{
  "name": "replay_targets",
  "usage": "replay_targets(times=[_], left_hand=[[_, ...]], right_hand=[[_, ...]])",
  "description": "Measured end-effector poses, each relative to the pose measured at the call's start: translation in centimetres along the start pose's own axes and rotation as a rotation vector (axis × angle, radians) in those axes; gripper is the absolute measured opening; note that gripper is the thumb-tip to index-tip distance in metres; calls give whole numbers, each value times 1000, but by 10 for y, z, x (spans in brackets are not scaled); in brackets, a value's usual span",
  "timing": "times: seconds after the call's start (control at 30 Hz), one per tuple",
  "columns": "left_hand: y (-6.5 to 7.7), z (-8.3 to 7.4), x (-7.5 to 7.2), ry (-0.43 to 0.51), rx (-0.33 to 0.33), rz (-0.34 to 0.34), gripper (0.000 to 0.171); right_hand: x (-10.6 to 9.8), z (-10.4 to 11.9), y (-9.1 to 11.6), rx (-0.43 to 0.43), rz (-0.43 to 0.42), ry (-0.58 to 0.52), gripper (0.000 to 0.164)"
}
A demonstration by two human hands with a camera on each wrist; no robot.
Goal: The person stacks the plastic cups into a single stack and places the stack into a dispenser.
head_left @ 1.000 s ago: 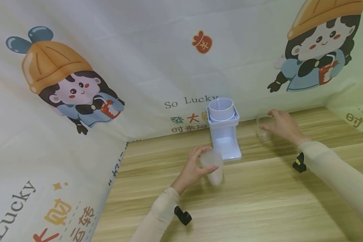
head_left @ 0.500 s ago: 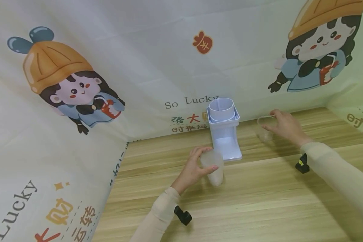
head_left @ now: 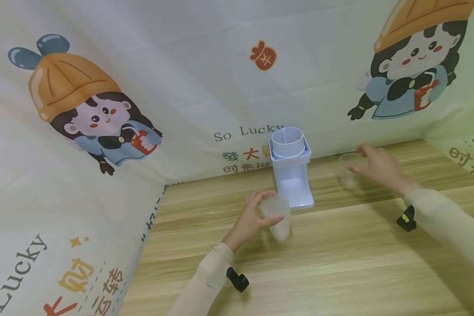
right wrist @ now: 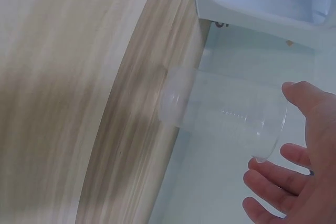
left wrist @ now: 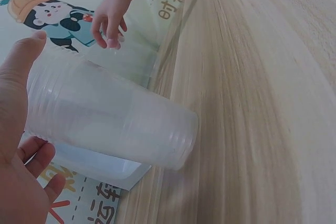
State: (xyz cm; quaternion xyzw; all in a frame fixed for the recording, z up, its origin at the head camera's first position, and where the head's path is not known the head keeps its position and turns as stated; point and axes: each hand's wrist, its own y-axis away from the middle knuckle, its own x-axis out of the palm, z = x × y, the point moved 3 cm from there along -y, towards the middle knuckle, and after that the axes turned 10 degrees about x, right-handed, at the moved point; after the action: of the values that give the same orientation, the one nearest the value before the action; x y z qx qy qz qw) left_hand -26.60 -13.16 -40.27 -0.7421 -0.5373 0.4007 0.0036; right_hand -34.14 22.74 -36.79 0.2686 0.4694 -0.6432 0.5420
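My left hand (head_left: 256,215) grips a stack of clear plastic cups (left wrist: 115,108) near the rims, thumb on one side and fingers on the other. The stack is upright just in front of a pale blue cup holder (head_left: 294,188). Farther right, my right hand (head_left: 379,166) holds a single clear plastic cup (right wrist: 226,111) by its rim, between thumb and fingertips. This cup (head_left: 349,177) stands apart from the holder, near the back wall. Whether its base touches the table cannot be told.
The wood-grain table (head_left: 320,267) meets a printed cloth backdrop (head_left: 197,87) at the back and sides. A white round tube (head_left: 288,142) sits in the top of the holder, between the two hands. Black wrist mounts (head_left: 238,279) hang under both sleeves.
My right hand and the single cup have shifted slightly right and toward me. The left hand stays in place with the stack, and the holder has not moved.
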Motion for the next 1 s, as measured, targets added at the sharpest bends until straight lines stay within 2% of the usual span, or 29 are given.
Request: replay_targets(times=[0.23,0.43,0.73,1.0], left_hand=[[0,1,2,-8,0,8,62],[-1,2,1,-16,-11,6,62],[0,3,1,-18,-11,8,62],[0,3,0,-21,-10,13,62]], right_hand=[[-5,-1,15,5,44,-32,63],[-9,10,26,-16,65,-49,64],[-13,24,50,-99,15,-41,61],[-13,33,66,-159,43,-43,60]])
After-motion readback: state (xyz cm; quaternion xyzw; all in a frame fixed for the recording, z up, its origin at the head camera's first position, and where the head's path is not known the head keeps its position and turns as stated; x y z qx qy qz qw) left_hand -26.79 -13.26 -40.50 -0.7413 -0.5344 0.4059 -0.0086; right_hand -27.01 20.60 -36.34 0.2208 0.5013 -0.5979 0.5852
